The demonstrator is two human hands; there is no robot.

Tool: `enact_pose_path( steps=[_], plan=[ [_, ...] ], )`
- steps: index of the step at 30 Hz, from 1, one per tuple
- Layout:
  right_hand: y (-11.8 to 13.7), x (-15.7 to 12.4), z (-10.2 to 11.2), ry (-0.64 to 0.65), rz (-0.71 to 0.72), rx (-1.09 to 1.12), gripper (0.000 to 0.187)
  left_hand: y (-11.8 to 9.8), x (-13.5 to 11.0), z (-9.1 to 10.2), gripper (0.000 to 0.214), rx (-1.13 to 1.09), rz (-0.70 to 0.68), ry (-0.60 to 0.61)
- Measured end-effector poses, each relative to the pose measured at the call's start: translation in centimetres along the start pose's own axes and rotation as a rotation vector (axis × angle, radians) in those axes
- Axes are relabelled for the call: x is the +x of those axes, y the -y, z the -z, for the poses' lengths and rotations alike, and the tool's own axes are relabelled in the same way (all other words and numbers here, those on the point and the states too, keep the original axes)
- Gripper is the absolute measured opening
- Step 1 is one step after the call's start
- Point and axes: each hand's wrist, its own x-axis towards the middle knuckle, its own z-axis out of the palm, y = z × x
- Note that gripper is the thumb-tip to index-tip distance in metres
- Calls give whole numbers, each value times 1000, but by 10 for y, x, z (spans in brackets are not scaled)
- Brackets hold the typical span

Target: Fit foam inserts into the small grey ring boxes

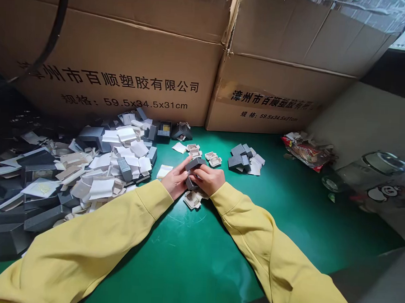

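Between my two hands is a small dark grey box (pixel 195 164), its lid tilted up from the base. My left hand (pixel 176 179) grips its left side, fingers curled around it. From the right, my right hand (pixel 210 179) holds the box with fingers bent at the opening; the inside is hidden. Just below the hands lie beige folded card inserts (pixel 192 200), and more card inserts (pixel 213 159) rest beyond them. A white card piece (pixel 164 171) sits left of my left hand.
A large heap of grey boxes and white cards (pixel 102 188) covers the left of the green table (pixel 179 263). Several grey boxes (pixel 241 160) lie to the right. Large cartons (pixel 125 61) stand behind. A snack bag (pixel 307 150) and a clear jar (pixel 364 171) are at far right.
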Motion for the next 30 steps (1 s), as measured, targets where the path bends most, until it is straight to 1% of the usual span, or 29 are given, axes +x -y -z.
enact_pose_path(
  steps=[3, 6, 10, 12, 17, 23, 27, 30],
  plan=[
    [-1, -1, 0, 10, 9, 0, 34, -2, 2, 4, 73, -5, 25, -21],
    [-4, -1, 2, -41, 3, 93, 27, -4, 4, 8, 65, -21, 12, -35],
    [-9, -1, 6, -138, -106, 306, 25, -7, 5, 10, 59, -26, -10, -69],
    [-10, -1, 6, -145, -131, 348, 24, -8, 4, 10, 59, -17, -6, -88],
    [-8, -2, 3, -73, -61, 329, 19, -7, 4, 9, 57, -12, -7, -97],
    [-7, -4, 0, 34, -73, 220, 22, -5, 4, 11, 51, -20, 7, -73],
    [-7, -3, -3, 60, -89, 166, 22, -2, 4, 9, 46, 16, 8, -83],
    [-7, -1, -4, 83, -57, 128, 19, 1, 4, 8, 50, 26, -24, -74]
  ],
)
